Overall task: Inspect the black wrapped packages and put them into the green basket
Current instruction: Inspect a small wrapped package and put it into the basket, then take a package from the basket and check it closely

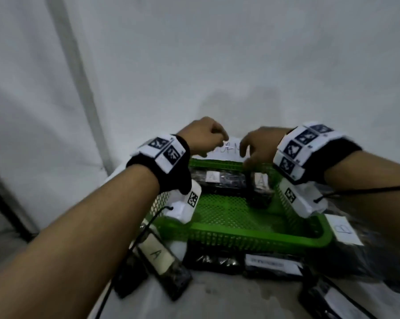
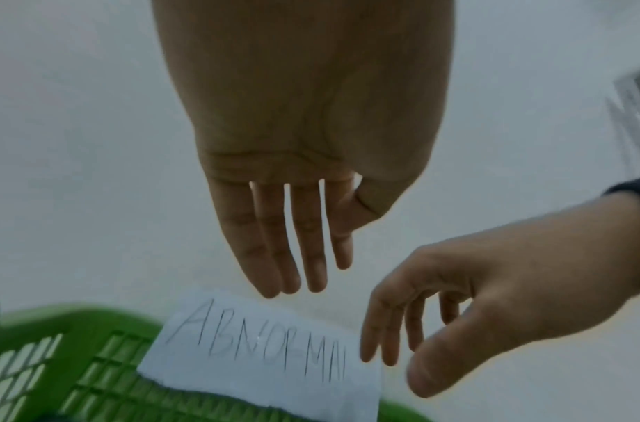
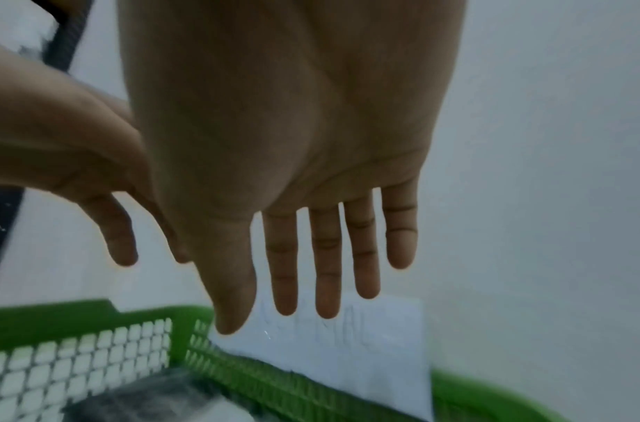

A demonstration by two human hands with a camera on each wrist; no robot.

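The green basket [image 1: 252, 238] stands in the middle of the table. Two black wrapped packages lie at its far end, one lengthwise [image 1: 231, 180] and one [image 1: 261, 192] beside it on the right, each with a white "A" label. My left hand [image 1: 206, 137] and right hand [image 1: 256, 146] hover side by side over the basket's far rim, near a white paper sign [image 2: 268, 351] reading "ABNORMAL". In the wrist views the left hand's fingers [image 2: 293, 257] and the right hand's fingers [image 3: 325, 271] are straight and hold nothing. One package [image 3: 159, 399] shows blurred below the right hand.
More black packages lie outside the basket: one marked "A" [image 1: 164, 263] at the front left, one [image 1: 217, 259] against the near rim, one marked "B" [image 1: 346, 231] on the right, another [image 1: 328, 298] at the bottom right. A white wall rises close behind.
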